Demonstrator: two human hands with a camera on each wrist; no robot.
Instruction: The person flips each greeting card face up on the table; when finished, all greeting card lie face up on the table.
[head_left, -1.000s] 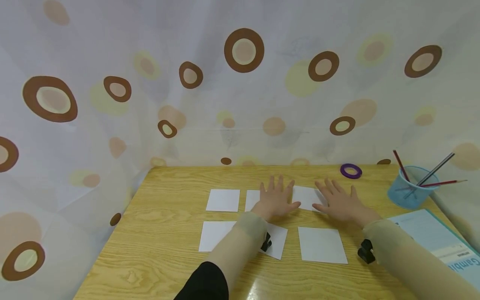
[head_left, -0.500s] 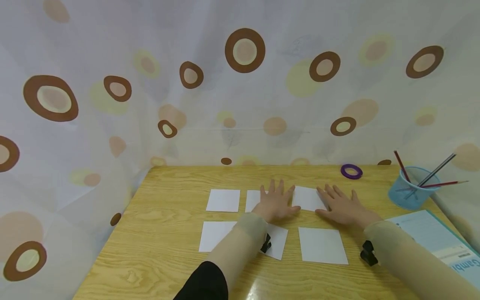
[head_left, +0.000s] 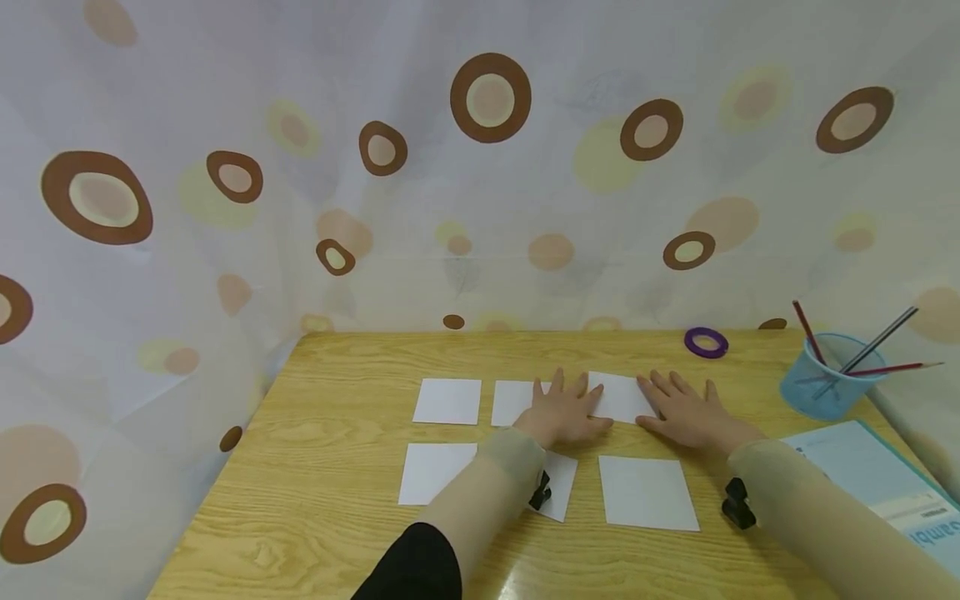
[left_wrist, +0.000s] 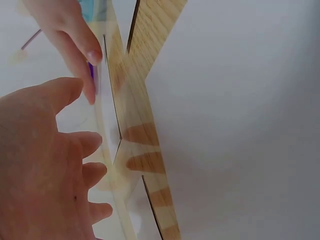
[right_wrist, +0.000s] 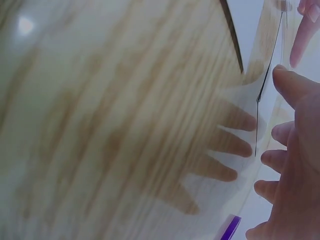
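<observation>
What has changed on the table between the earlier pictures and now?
The left hand slid slightly right, onto the edge of the far-right paper square. The right hand stayed flat on that square's right side. The other paper squares, purple ring and pencil cup did not move.

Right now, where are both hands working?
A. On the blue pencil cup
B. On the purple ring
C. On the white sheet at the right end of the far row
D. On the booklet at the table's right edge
C: the left hand and right hand lie flat with straight fingers on either side of the far-right white sheet, touching its edges.
</observation>
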